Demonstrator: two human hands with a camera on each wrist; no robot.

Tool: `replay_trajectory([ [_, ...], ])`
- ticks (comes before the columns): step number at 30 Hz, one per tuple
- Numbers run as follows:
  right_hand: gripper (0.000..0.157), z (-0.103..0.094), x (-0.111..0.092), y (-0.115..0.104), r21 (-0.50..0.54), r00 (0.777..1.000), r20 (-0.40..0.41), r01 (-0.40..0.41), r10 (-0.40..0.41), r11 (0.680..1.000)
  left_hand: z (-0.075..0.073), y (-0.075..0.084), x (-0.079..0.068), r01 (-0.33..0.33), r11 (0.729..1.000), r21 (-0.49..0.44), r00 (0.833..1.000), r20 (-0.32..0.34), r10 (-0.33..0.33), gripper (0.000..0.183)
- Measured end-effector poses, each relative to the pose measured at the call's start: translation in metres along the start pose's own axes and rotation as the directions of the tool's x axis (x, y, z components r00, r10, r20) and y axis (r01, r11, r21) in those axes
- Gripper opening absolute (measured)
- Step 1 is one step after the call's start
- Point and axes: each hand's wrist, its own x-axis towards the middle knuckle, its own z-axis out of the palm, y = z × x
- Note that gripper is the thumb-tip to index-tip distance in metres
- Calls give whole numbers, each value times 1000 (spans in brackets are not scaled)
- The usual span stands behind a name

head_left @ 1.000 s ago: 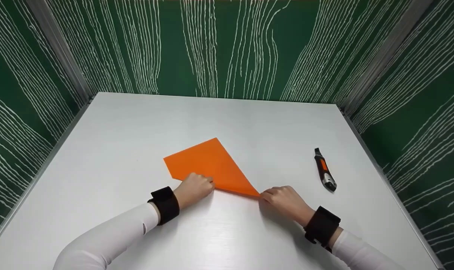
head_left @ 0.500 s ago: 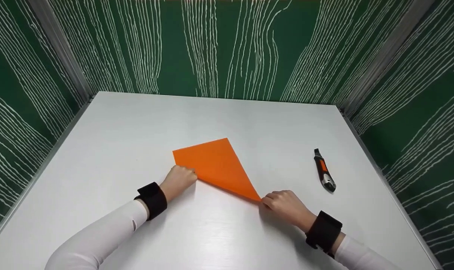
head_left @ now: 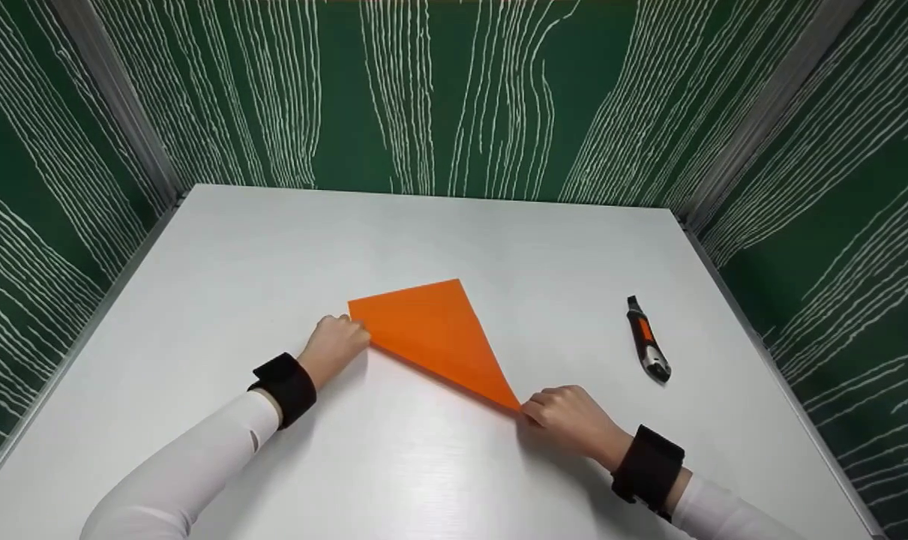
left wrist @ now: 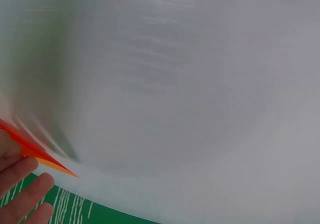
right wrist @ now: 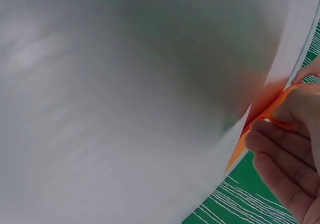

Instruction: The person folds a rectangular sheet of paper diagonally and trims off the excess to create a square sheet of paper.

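A folded sheet of orange paper (head_left: pixel 435 326) lies on the white table between the two hands, its near edge a slanting fold. At the left end of that edge the left hand (head_left: pixel 335 345) pinches the paper; the left wrist view has its thumb and index finger on the orange paper (left wrist: pixel 35 151). The right hand (head_left: pixel 572 420) pinches the pointed right corner. In the right wrist view, thumb and forefinger of the right hand (right wrist: pixel 295 144) meet on the paper's edge (right wrist: pixel 267 109), with the other fingers extended below.
A black and orange utility knife (head_left: pixel 648 341) lies on the white table (head_left: pixel 439 480), to the right of the paper. Green walls (head_left: pixel 341 97) with white wavy lines rise behind the table and along both sides. Both wrists wear black bands.
The left hand has slid leftward and away along the paper's near edge to its left end. The paper has turned slightly clockwise. The right hand has shifted slightly nearer, still at the corner.
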Motion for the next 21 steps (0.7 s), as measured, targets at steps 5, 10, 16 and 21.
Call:
replay_trajectory([
  [5,29,-1,1,-2,4,998,-23,52,-52,999,3,-4,0,-13,999,-51,1000,17,14,26],
  [10,23,-2,-4,2,-28,996,-3,87,-87,996,6,-13,-4,-26,997,-67,1000,13,27,26],
  [16,21,-6,-14,14,-58,994,103,37,-31,998,7,-24,-11,-30,997,-65,1000,-6,29,22],
  [21,18,-3,-10,24,2,989,127,-81,80,997,3,-26,-11,-83,996,-31,996,-37,82,19],
])
